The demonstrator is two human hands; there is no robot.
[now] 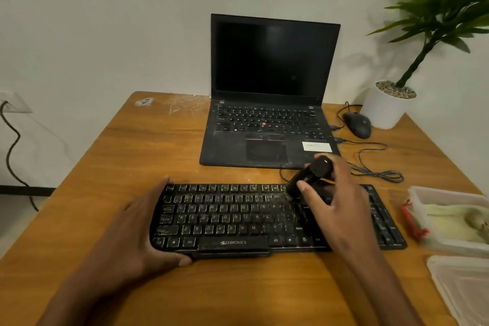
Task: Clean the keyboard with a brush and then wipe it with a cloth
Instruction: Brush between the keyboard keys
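A dusty black keyboard point(238, 217) lies across the wooden table point(148, 145) in front of me. My left hand point(137, 235) grips its left end, thumb at the front edge and fingers round the back corner. My right hand point(336, 201) holds a black brush point(309, 174) tilted over the right-centre keys, its lower end down on the upper key rows. A pale yellow cloth point(449, 217) lies inside a clear plastic box point(423, 193) to the right of the keyboard.
An open black laptop point(267, 103) stands behind the keyboard. A wired black mouse point(357, 124) and a potted plant point(389, 106) sit at the back right, with cables point(375, 164) trailing between. A clear lid point(460, 286) lies near right.
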